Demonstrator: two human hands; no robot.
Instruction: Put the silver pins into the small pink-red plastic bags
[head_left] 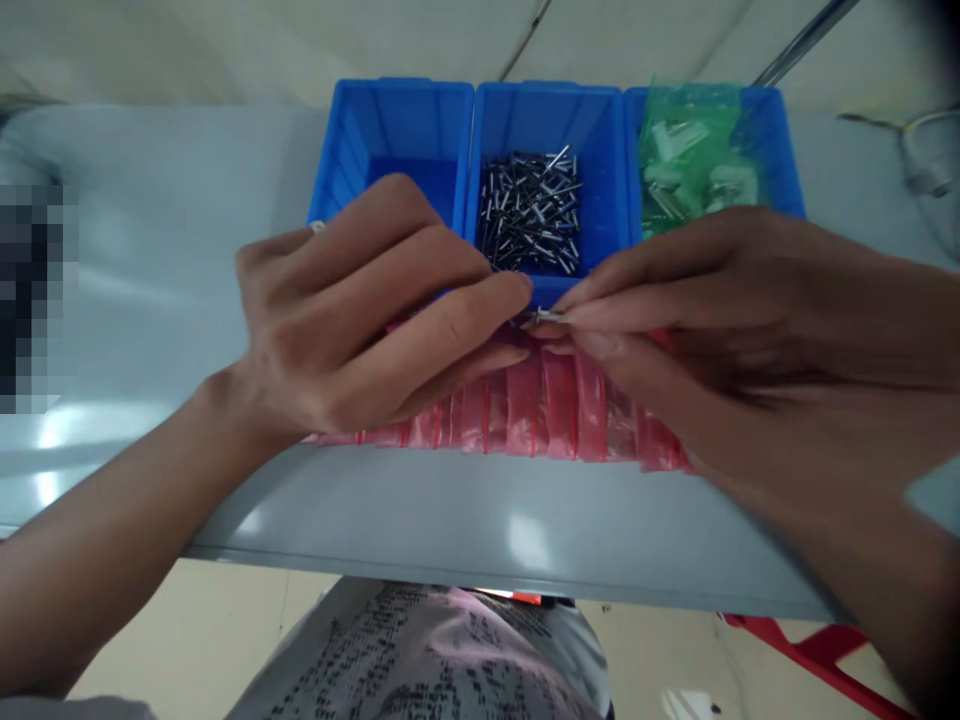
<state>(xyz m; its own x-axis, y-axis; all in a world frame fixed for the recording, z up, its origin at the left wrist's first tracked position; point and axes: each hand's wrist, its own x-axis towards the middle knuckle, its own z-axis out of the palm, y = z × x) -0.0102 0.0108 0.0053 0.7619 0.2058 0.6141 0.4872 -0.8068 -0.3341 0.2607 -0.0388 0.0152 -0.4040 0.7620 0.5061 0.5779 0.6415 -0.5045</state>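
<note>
My right hand pinches a thin silver rivet between thumb and fingertips, its flange pointing left. My left hand meets it from the other side, closed with thumb and index finger together; what lies between those fingertips is mostly hidden. Both hands hover over a row of pink zip bags that overlap along the table. Just behind the fingertips, many loose rivets fill part of the middle blue bin.
A left blue bin and a right blue bin flank the middle one. Green plastic bags with white and metal parts fill the right bin. A cable lies at right. The grey table's front edge runs near my body.
</note>
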